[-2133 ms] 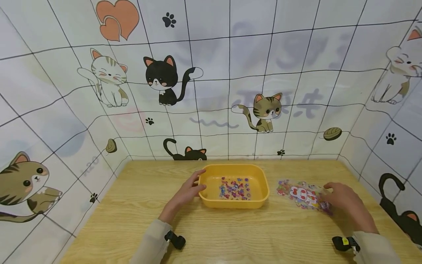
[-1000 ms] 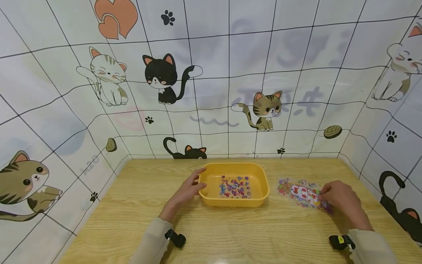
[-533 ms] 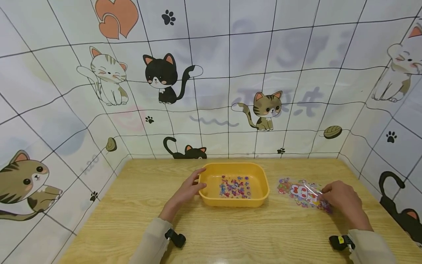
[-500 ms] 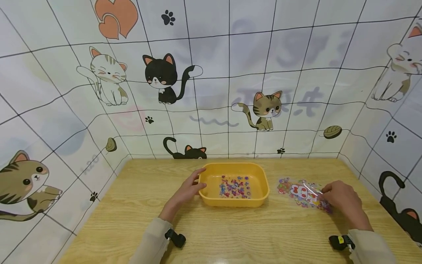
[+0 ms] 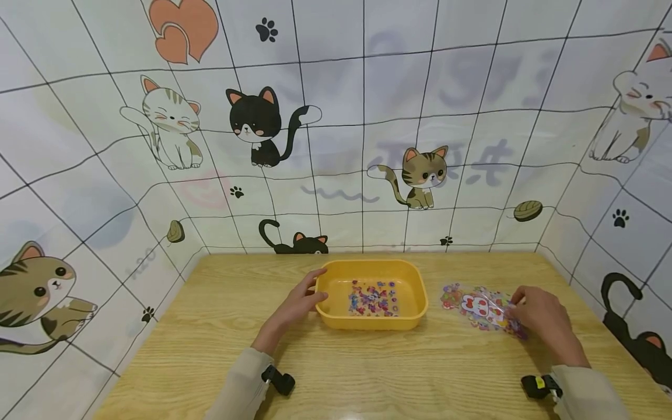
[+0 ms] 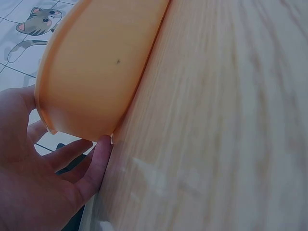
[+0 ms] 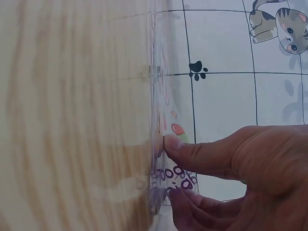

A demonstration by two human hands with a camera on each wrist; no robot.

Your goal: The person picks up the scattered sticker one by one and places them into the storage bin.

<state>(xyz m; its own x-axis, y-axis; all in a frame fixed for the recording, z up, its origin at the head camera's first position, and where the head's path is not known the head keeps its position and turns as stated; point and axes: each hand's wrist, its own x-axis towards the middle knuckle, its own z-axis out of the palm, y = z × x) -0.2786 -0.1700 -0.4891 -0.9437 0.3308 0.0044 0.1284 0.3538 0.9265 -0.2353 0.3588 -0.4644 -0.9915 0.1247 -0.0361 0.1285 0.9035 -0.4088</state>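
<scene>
At the middle of the table sits a yellow plastic tub (image 5: 371,322), with small colourful pieces (image 5: 373,300) scattered on its floor. My left hand (image 5: 299,299) holds the tub's left end, thumb over the rim and fingers against the outside, as the left wrist view shows. To the right of the tub lies a clear, flat plastic bag (image 5: 480,306) printed with a white rabbit and bright shapes. My right hand (image 5: 543,318) pinches the bag's right end between thumb and fingers; in the right wrist view the film stands up slightly around purple lettering.
The wood-grain table (image 5: 367,373) is enclosed at the back and both sides by a white tiled-pattern covering (image 5: 341,146) with cartoon cats. A black camera (image 5: 279,381) is strapped on the left wrist, another black camera (image 5: 541,386) on the right.
My right hand's thumb and fingers have come together on the bag's right end, and the hand has shifted slightly left. My left hand and the tub have stayed put.
</scene>
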